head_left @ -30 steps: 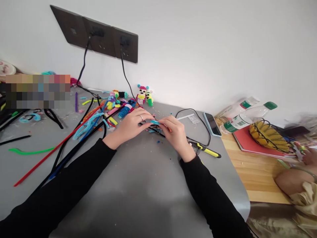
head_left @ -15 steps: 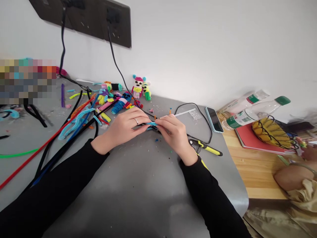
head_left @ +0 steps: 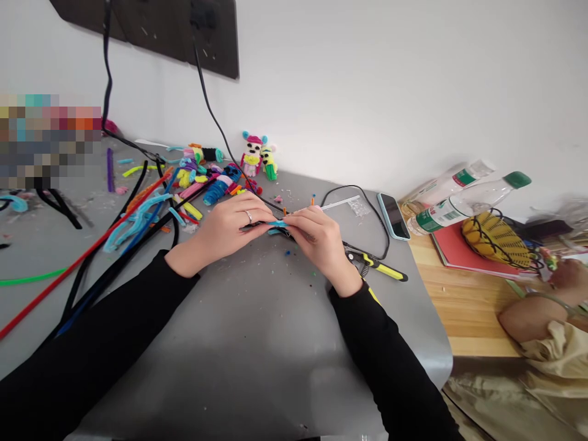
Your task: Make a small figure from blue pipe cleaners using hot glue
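Between my two hands, above the grey table, is a short light-blue pipe cleaner piece (head_left: pixel 277 224). My left hand (head_left: pixel 229 225), with a ring on one finger, pinches its left end. The fingertips of my right hand (head_left: pixel 321 242) are closed on the right end. Fingers hide much of the piece, so its full shape cannot be made out. Just beyond my right wrist lie yellow-and-black pliers (head_left: pixel 388 271), partly covered by the hand and sleeve. Farther back, two small pipe cleaner figures (head_left: pixel 252 156) stand against the wall.
Long pipe cleaners, including a red one (head_left: pixel 92 254), spread across the left side of the grey table (head_left: pixel 257 355). A phone (head_left: pixel 394 216) lies by the right edge. Plastic bottles (head_left: pixel 441 214) lie on the wooden table (head_left: pixel 463 318), near another person's arm (head_left: pixel 528 315). Black cables hang from the sockets.
The whole view has shifted slightly, so things appear a little higher and farther left. Both hands stay pinched on the light-blue piece, with little visible finger movement.
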`<state>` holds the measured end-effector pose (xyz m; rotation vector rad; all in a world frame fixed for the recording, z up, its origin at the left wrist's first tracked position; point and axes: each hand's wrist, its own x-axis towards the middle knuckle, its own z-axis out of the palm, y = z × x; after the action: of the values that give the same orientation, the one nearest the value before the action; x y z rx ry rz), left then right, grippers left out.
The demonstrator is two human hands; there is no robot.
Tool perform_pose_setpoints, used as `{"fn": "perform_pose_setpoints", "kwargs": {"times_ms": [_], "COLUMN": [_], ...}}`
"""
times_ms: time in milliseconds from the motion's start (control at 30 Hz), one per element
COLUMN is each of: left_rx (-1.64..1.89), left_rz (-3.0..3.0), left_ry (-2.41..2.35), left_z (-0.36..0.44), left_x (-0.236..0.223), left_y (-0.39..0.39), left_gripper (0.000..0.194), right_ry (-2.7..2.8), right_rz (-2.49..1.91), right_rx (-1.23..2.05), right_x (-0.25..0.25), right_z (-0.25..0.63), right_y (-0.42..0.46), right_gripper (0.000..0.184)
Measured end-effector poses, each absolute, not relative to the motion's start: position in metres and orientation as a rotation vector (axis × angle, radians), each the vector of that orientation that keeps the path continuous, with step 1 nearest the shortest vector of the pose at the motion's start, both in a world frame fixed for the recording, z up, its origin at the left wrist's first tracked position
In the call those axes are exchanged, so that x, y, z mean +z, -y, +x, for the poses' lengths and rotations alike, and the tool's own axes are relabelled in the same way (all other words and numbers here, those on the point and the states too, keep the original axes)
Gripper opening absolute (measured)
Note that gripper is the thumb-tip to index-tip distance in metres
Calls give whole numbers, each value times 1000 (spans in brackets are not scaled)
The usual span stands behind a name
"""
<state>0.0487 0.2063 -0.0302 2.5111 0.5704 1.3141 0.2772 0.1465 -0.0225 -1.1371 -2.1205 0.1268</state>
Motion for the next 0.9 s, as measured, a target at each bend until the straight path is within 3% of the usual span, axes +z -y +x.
{"fn": "perform_pose_setpoints", "kwargs": {"times_ms": [900], "left_rx": [1310], "left_rz": [2497], "left_ry": [-655], "left_z": [46], "left_x": [-29], "left_y": [-209], "left_gripper": [21], "right_ry": [2081], "right_rz": [-1104], "right_rx": [159], "right_x": [-14], "right_z": [272], "right_y": [-143], "right_gripper": [16]}}
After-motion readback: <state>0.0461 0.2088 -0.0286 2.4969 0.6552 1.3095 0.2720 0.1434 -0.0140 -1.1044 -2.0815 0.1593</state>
